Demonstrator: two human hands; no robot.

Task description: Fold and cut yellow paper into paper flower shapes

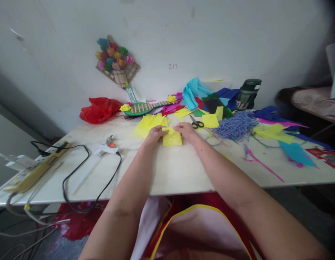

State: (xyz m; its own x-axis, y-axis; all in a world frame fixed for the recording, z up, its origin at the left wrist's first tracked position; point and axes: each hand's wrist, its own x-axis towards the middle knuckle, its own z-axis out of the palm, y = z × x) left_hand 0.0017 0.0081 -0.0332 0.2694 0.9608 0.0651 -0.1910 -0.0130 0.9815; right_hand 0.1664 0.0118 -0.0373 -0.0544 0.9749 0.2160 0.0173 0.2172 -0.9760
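Both my hands meet over a small folded square of yellow crepe paper [173,139] near the middle of the table. The fingers of my left hand [156,134] pinch its upper left edge. At the upper right edge, my right hand [186,130] pinches the same paper. Just behind my left hand lies a larger loose sheet of yellow paper [148,124]. Black-handled scissors [198,124] rest a little beyond my right hand, beside another yellow piece [210,121].
A white glue gun [106,148] with a black cord lies on the left, near a power strip [34,166]. Purple yarn [238,125], a dark bottle [247,94] and coloured paper crowd the right and back. A red plastic bag [99,110] sits back left.
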